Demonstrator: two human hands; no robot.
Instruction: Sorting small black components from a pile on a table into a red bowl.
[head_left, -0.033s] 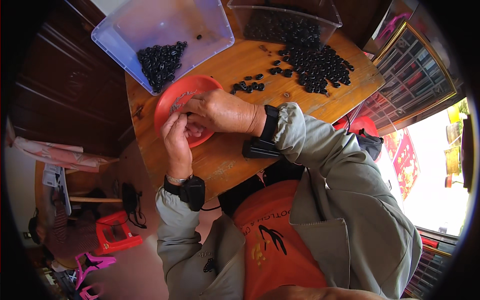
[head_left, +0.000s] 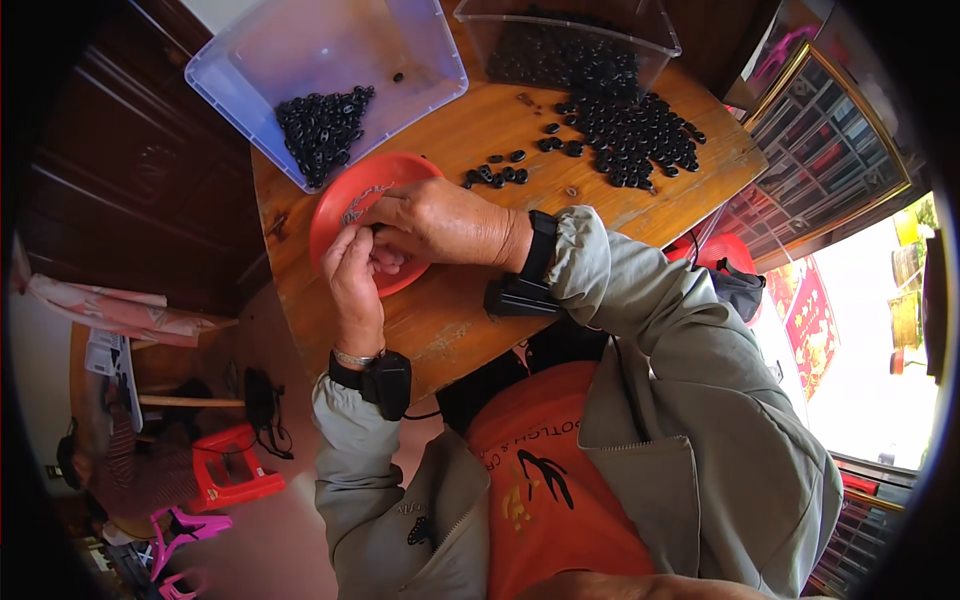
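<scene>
- Your left hand (head_left: 353, 285) and right hand (head_left: 450, 226) meet over the red bowl (head_left: 400, 168); I can't tell their grip.
- Likely assembling small parts; next calls for steadiness.

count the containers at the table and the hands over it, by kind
Plastic tubs: 2 (bluish tub, clear tub)
Red bowl: 1
Hands: 2 (left hand, right hand)
Total: 5

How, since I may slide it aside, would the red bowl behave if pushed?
The red bowl looks like smooth plastic, so it is probably light and fairly stiff. Its small silvery pieces look loose and may shift if it tilts. Pushed forward, it might bump the clear tub.
</scene>
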